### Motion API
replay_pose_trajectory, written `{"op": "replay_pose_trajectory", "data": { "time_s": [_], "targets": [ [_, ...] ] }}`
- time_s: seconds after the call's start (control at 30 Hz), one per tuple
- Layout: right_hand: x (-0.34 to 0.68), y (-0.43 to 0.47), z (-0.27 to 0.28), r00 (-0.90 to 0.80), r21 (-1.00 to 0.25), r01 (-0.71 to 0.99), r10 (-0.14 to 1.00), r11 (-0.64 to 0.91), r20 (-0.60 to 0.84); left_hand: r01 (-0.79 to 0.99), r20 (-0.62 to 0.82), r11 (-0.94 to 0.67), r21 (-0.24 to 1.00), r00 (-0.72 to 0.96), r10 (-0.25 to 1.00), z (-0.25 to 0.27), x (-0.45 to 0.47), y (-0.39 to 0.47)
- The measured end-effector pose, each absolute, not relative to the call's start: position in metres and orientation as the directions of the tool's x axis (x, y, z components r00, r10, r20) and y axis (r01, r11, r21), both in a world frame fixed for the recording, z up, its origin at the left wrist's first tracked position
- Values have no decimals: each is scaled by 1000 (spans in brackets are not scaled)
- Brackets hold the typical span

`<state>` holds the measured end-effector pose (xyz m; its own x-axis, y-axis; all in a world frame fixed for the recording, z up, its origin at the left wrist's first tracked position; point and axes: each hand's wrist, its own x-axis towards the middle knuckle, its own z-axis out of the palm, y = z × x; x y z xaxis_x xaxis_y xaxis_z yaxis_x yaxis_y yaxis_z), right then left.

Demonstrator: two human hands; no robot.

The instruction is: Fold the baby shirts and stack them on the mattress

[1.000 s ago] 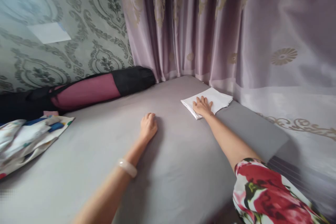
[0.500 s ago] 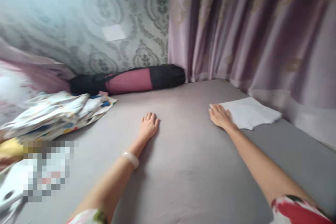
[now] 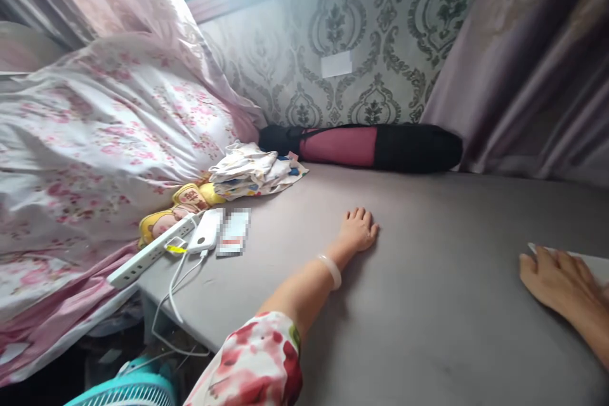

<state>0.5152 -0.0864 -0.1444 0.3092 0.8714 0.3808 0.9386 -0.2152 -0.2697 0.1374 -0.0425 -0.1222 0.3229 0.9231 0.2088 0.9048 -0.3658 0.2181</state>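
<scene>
My left hand [image 3: 359, 228] lies flat, palm down, on the grey covered surface [image 3: 419, 304], fingers apart and nothing in them. A pale bangle [image 3: 332, 271] circles that wrist. Over at the right edge of the view, my right hand [image 3: 556, 276] rests palm down with its fingers stretched out, touching the near edge of a white cloth [image 3: 600, 265]. Most of the cloth is cut off by the frame. Left of my left hand, a pile of patterned fabric [image 3: 257, 171] sits on the surface.
A long black and pink bag [image 3: 337, 147] lies along the wall. At left are a power strip [image 3: 152, 250], a white power bank [image 3: 206, 230] with cables, a pixelated flat item [image 3: 234, 233] and yellow plush items [image 3: 164, 222]. Below the edge stands a turquoise fan [image 3: 128, 387].
The view has swung left, bringing the floral bedding, power strip and fan into sight. Both hands keep their places on the surface, and the cloth has mostly left the frame.
</scene>
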Motion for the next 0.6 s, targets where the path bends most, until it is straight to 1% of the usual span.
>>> {"op": "replay_pose_trajectory", "data": {
  "time_s": [0.07, 0.1, 0.13, 0.2, 0.23, 0.27, 0.3, 0.4, 0.5, 0.6],
  "targets": [
    [500, -80, -147, 260, -236, 955, 891, -180, 373, 874, 209, -375, 308, 322, 923, -122, 135, -36],
    [486, -79, -147, 216, -207, 967, 909, -149, 356, 849, 190, -361, 385, 310, 931, -122, 133, -31],
    [468, -78, -146, 171, -171, 978, 926, -119, 338, 807, 172, -317, 498, 266, 949, -121, 131, -24],
    [425, -79, -142, 79, -112, 992, 962, -51, 261, 662, 133, -164, 732, 98, 986, -119, 123, -10],
    [401, -81, -138, 41, -98, 995, 973, -19, 226, 571, 113, -86, 817, -11, 994, -118, 117, -4],
    [379, -82, -133, 11, -92, 996, 981, 7, 192, 502, 100, -31, 864, -112, 989, -116, 109, 3],
    [358, -84, -129, -7, -92, 996, 987, 22, 162, 466, 98, 4, 885, -195, 976, -113, 100, 8],
    [310, -88, -122, -69, -106, 991, 993, 78, 93, 440, 112, 75, 895, -384, 917, -101, 61, 19],
    [286, -91, -126, -108, -106, 987, 989, 119, 104, 426, 144, 129, 896, -552, 821, -83, 11, 24],
    [277, -94, -134, -104, -90, 989, 988, 115, 113, 431, 203, 159, 888, -680, 705, -61, -43, 23]
  ]
}}
